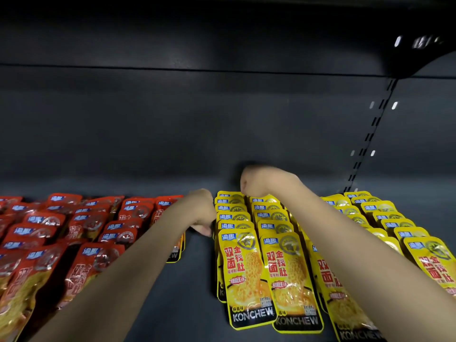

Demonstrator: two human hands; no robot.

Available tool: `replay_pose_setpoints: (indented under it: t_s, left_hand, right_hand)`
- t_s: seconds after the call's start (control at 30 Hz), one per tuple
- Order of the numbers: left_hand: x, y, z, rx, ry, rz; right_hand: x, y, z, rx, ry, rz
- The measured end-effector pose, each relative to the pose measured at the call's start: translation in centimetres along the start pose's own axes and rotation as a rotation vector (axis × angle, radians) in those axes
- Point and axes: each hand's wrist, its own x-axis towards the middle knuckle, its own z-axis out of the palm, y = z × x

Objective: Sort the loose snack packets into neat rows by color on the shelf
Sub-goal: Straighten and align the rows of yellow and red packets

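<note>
Yellow snack packets (249, 272) lie in overlapping rows on the right half of the dark shelf (197, 280). Red packets (81, 233) lie in looser rows on the left half. My right hand (264, 181) is at the back of the two left yellow rows, knuckles up, fingers curled down over the rearmost packets. My left hand (201, 211) is in the gap between the two colours, and its fingertips touch the left edge of the first yellow row. The back of the hand hides its grip.
A bare strip of shelf runs between the red and yellow groups. One yellow-edged packet (176, 253) lies under the rightmost red row. The dark back panel (222, 124) rises behind, with a slotted upright (370, 134) at the right.
</note>
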Motion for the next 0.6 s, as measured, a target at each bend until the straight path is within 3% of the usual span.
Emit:
replay_pose_setpoints:
  t_s: [0.2,0.6]
  left_hand:
    - [0.8,-0.6,0.9,0.001,0.029,0.072]
    - [0.6,-0.8,1.4,-0.139,-0.016,0.047]
  right_hand:
    - [0.6,0.1,0.7,-0.009,0.012,0.018]
    - [0.3,-0.7,0.4,-0.071,0.035,0.028]
